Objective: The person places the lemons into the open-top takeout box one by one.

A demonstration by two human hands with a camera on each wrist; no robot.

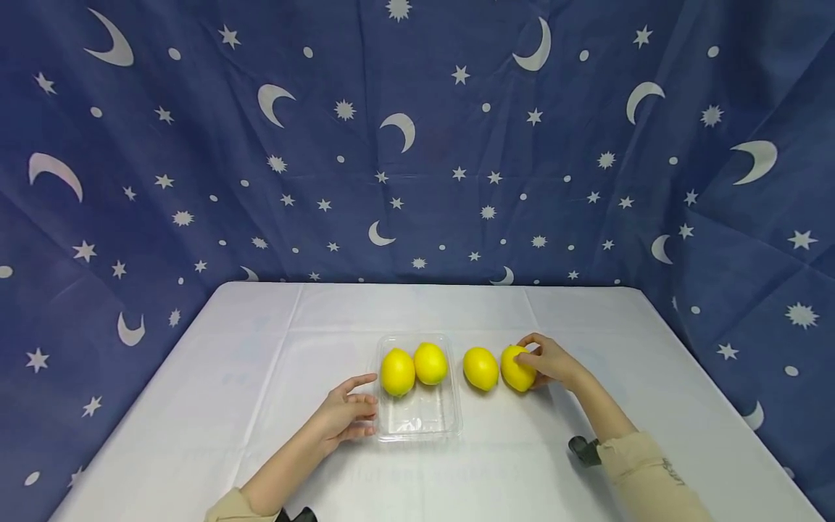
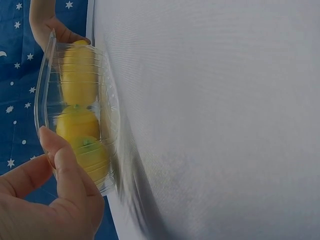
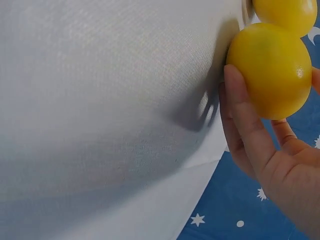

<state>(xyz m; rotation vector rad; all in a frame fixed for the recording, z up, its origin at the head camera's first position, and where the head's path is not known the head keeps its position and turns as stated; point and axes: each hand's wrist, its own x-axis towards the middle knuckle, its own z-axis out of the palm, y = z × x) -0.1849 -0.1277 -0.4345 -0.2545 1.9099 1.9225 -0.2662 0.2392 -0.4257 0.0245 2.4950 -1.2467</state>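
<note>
Low and right of centre, the right hand (image 1: 553,360) curls its fingers round the far-right lemon (image 1: 517,369), seemingly at the pick-up stage, while the left hand (image 1: 344,415), fingers loose, steadies the tray (image 1: 420,423) holding two lemons; a lift leftward seems due; no readable writing.

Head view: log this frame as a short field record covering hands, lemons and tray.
Left hand: rests against the clear plastic tray, thumb on its rim
Right hand: grips the rightmost lemon
In tray: two lemons
On tablecloth: loose lemon beside the gripped one
Surface: white tablecloth
Backdrop: blue moon-and-star cloth
</note>
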